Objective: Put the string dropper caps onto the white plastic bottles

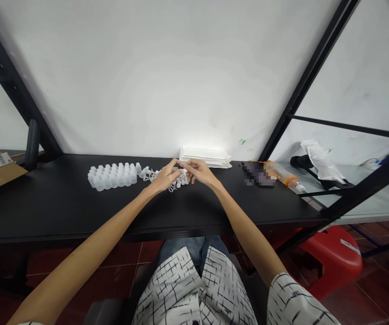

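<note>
Hands over white plastic bottles

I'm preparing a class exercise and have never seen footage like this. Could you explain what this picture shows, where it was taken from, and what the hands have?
No machine appears here: these are a person's own left hand and right hand. The picture comes from a camera worn on the person's head, looking forward and down, so the arms reach away from the viewer. On the black desk stands a block of small translucent plastic bottles. The fingertips of both hands meet over small white pieces with thin loops; exactly what is held is too small to tell. Behind them lies a stack of white flat packets.
</note>
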A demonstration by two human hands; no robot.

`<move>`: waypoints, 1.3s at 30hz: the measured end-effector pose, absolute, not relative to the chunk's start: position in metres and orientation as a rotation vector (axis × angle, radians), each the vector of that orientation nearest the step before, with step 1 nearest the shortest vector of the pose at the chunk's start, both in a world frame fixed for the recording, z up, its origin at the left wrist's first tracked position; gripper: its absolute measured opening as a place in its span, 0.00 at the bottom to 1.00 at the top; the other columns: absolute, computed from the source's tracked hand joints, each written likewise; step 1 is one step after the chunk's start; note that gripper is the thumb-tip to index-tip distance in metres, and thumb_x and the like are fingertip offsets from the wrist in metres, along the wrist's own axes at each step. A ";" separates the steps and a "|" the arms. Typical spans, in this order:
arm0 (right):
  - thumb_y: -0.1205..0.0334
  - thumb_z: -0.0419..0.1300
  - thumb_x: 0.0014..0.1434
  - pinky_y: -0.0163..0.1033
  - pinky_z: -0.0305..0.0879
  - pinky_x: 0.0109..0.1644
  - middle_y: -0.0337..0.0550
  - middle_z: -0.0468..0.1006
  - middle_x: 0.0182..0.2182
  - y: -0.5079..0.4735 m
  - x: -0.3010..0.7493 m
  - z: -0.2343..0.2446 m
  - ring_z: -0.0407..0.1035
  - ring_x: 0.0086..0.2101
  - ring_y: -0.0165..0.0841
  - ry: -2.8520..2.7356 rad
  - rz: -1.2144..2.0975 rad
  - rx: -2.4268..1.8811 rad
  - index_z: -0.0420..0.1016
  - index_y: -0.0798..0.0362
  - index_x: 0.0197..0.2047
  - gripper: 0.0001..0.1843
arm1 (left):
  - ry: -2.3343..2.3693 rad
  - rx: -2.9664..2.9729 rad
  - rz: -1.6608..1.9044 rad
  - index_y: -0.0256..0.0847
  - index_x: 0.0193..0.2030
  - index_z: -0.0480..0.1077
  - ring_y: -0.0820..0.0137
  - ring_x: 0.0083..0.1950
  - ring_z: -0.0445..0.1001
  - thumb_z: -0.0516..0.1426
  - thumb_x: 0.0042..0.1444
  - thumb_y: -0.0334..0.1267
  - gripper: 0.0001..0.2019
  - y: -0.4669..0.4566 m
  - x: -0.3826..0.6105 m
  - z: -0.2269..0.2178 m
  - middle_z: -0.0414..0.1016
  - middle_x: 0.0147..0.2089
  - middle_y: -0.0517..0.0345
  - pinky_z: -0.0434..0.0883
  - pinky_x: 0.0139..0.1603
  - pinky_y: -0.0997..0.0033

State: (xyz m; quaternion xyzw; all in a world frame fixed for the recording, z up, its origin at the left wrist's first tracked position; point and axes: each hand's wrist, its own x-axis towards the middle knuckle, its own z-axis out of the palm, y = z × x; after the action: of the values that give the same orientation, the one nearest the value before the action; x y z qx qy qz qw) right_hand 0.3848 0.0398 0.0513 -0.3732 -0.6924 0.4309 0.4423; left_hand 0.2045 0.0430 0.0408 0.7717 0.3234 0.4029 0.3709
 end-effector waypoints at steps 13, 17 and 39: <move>0.39 0.64 0.50 0.30 0.65 0.18 0.39 0.72 0.17 0.037 0.387 0.055 0.70 0.20 0.29 -1.789 1.103 -0.943 0.69 0.56 0.25 0.26 | 0.856 2.058 1.037 0.42 0.47 0.61 0.75 0.22 0.54 0.50 0.59 0.42 0.11 0.039 0.203 0.044 0.57 0.21 0.70 0.53 0.25 0.75; 0.36 0.62 0.50 0.29 0.64 0.17 0.36 0.67 0.14 0.039 0.385 0.052 0.69 0.18 0.28 -1.801 1.113 -0.972 0.67 0.55 0.24 0.28 | 0.906 2.137 1.031 0.42 0.47 0.61 0.74 0.23 0.56 0.50 0.59 0.42 0.11 0.034 0.203 0.047 0.60 0.22 0.68 0.55 0.28 0.74; 0.40 0.63 0.51 0.30 0.64 0.19 0.38 0.72 0.23 0.032 0.386 0.058 0.70 0.20 0.27 -1.826 1.041 -0.921 0.71 0.57 0.30 0.25 | 0.902 2.101 1.055 0.43 0.45 0.61 0.73 0.24 0.56 0.48 0.60 0.42 0.10 0.035 0.204 0.047 0.57 0.21 0.70 0.54 0.28 0.73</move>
State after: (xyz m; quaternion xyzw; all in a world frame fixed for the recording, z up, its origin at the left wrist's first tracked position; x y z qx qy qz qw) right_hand 0.3859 0.0320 0.0577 -0.3657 -0.7256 0.4137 0.4108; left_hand 0.2042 0.0352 0.0466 0.7942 0.3410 0.3987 0.3066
